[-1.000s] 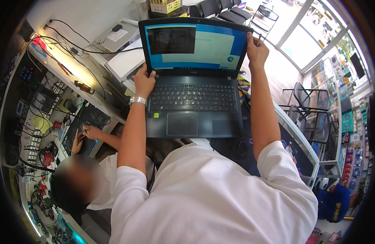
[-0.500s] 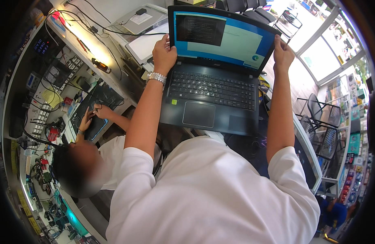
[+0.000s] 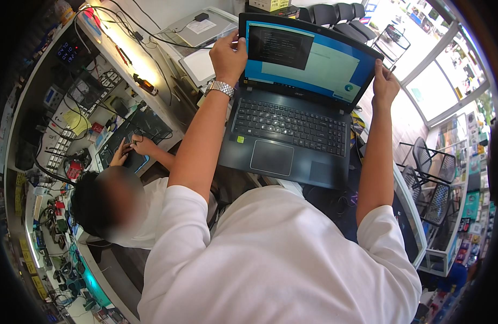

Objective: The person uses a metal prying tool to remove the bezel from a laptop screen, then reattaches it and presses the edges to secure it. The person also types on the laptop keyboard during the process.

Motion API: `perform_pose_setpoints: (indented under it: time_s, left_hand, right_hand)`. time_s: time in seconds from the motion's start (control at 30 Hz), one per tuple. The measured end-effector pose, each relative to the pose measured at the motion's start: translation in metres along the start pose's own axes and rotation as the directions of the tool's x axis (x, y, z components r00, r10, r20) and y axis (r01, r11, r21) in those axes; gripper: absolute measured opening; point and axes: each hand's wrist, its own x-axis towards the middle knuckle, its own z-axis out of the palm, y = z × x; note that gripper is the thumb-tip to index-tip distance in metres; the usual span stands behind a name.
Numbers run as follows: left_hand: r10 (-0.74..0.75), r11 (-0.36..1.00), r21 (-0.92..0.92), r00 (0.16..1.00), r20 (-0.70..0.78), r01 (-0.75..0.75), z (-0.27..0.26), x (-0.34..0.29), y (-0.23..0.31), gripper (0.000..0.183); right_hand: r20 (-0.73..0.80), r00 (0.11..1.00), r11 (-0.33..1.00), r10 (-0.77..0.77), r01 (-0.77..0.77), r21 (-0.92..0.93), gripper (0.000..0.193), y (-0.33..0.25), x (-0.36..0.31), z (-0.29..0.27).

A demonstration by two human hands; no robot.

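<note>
Head view: an open black laptop (image 3: 292, 113) is being held by its screen lid, one hand on each side edge. Left hand (image 3: 228, 54) is being clamped on the lid's left edge near the top corner, fingers (image 3: 235, 38) curled over the bezel, thumb hidden behind. Right hand (image 3: 385, 83) is being pressed on the lid's right edge, fingers wrapped around the rim; how tightly cannot be told. Both hands are grasping the lid, nothing else.

Laptop base is being rested on the counter (image 3: 405, 194) just below the fingers, keyboard and touchpad facing the person; the screen is lit, blue with a dark window. Grip on both edges is probably being used so the hinge load is spread evenly and the panel is not being twisted.

Both arms are being stretched forward and nearly straight, elbows slightly bent, forearms flanking the keyboard. A metal wristwatch (image 3: 221, 87) is being worn on the left wrist.

Left of the left fingers, a closed silver laptop (image 3: 197, 29) is lying with cables over it. Further left and lower, a seated co-worker's hand (image 3: 131, 148) is being rested on a cluttered workbench (image 3: 71, 108).
</note>
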Motion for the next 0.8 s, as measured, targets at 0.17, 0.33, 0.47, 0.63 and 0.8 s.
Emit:
perform_pose_setpoints:
  time_s: [0.17, 0.33, 0.47, 0.63, 0.8]
  left_hand:
    - [0.024, 0.999, 0.036, 1.0, 0.012, -0.025, 0.0, 0.005, -0.006, 0.035]
    - [-0.058, 0.993, -0.104, 0.997, 0.041, 0.062, 0.002, 0.002, -0.001, 0.034]
    - [-0.105, 0.988, -0.111, 0.994, 0.014, 0.106, 0.002, -0.003, 0.003, 0.03]
    - [-0.199, 0.945, -0.269, 0.98, -0.031, 0.184, -0.008, -0.007, -0.004, 0.02]
    - [-0.21, 0.748, -0.633, 0.976, 0.061, 0.201, -0.032, -0.029, -0.005, 0.026]
  right_hand:
    - [0.004, 1.0, 0.999, 0.009, -0.008, -0.045, 0.06, 0.004, 0.003, -0.001]
    - [-0.015, 0.999, 0.971, 0.044, -0.039, 0.237, 0.031, 0.001, 0.001, -0.005]
    - [-0.022, 1.0, 0.985, 0.015, -0.011, 0.17, 0.028, -0.014, -0.007, -0.016]
    - [-0.009, 0.996, 0.988, 0.084, -0.082, 0.13, 0.045, -0.032, -0.017, -0.039]
    - [0.139, 0.971, 0.939, 0.194, -0.225, 0.26, 0.061, -0.041, -0.029, -0.073]
